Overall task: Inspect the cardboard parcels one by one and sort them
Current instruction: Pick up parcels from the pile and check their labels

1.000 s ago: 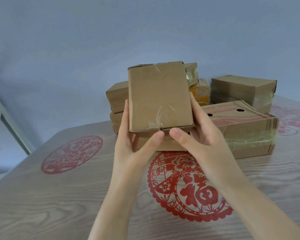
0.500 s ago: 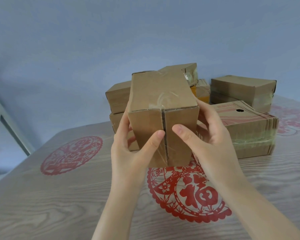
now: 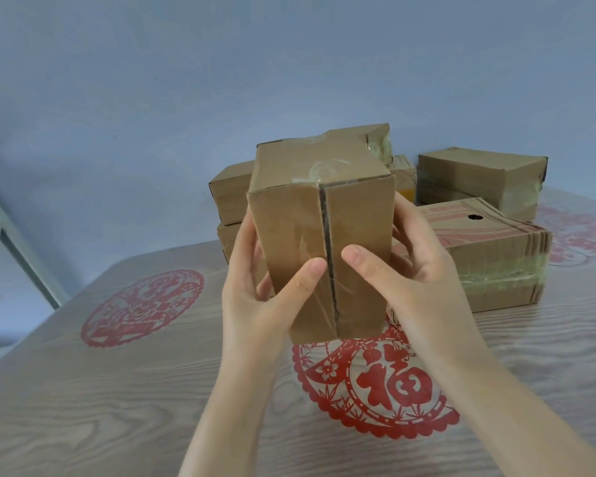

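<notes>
Nearest, a table (image 3: 117, 407) with a pale wood-grain surface carries a red paper-cut roundel (image 3: 375, 383) bearing the character 福. Above it, the left hand (image 3: 255, 297) and the right hand (image 3: 417, 280) hold one cardboard parcel (image 3: 324, 235) upright and clear of the table. Each thumb presses the near face on its own side of the centre seam, and the fingers curl round the sides and back. The parcel is a rectangular box of plain brown corrugated board. Its two flaps meet in a dark slit under wrinkled clear tape.

A second red roundel (image 3: 141, 308) lies to the left. Behind the right hand sits a flat carton (image 3: 489, 256) with red-striped print and a round hole, banded with clear tape. Farther back are a stack of plain boxes (image 3: 231, 194), a small parcel (image 3: 405, 187), possibly yellow, and a taped box (image 3: 482, 177) at far right. All are closed, so their contents are hidden.
</notes>
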Motion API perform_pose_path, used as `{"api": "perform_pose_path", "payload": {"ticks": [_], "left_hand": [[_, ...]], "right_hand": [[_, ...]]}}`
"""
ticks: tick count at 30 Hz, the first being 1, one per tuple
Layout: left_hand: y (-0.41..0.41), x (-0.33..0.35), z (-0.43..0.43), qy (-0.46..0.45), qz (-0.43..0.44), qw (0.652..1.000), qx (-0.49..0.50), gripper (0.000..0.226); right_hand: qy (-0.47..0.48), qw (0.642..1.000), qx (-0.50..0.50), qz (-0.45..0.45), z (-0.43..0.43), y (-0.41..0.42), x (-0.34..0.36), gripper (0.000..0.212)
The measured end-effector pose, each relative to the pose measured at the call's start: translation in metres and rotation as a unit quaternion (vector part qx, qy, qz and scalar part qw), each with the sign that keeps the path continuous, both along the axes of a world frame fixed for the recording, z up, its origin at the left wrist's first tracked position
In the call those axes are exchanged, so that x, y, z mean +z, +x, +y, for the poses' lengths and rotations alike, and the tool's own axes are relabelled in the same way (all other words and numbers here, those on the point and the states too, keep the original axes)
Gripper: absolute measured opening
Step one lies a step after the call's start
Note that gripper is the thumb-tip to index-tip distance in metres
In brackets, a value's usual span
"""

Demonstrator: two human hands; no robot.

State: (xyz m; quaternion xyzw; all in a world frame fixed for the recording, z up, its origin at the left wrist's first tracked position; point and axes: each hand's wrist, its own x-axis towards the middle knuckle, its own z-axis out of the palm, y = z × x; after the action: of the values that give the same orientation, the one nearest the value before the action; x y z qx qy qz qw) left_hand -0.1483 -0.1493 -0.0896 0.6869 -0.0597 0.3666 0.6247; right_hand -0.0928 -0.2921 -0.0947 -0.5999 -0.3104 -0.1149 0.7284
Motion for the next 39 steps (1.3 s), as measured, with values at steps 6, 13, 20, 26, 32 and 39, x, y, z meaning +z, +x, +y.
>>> {"api": "perform_pose_path", "payload": {"ticks": [6, 13, 20, 26, 32, 39], "left_hand": [[0.0019, -0.0030, -0.0001, 0.017, 0.005, 1.000, -0.006, 0.101], [0.0038, -0.0057, -0.0016, 0.020, -0.003, 0.999, 0.024, 0.086], [0.0031, -0.0032, 0.0000, 0.047, 0.016, 0.999, 0.018, 0.085], [0.0015, -0.0012, -0.0006, 0.016, 0.025, 1.000, 0.000, 0.085], [0.0012, -0.0015, 0.0022, 0.045, 0.038, 0.998, -0.009, 0.093], [-0.0007, -0.0008, 0.0026, 0.007, 0.031, 0.999, -0.001, 0.084]], "right_hand": [[0.006, 1.000, -0.016, 0.008, 0.0039, -0.0019, -0.0016, 0.078], [0.007, 1.000, -0.014, 0.025, 0.0049, -0.0020, -0.0034, 0.077], [0.049, 0.996, 0.045, 0.051, 0.0025, 0.0004, -0.0012, 0.069], [0.004, 0.999, 0.027, 0.030, 0.0043, -0.0013, -0.0023, 0.082], [0.019, 0.999, -0.009, 0.035, 0.0036, -0.0006, -0.0014, 0.077], [-0.001, 1.000, -0.002, 0.016, 0.0037, -0.0050, 0.0007, 0.081]]}}
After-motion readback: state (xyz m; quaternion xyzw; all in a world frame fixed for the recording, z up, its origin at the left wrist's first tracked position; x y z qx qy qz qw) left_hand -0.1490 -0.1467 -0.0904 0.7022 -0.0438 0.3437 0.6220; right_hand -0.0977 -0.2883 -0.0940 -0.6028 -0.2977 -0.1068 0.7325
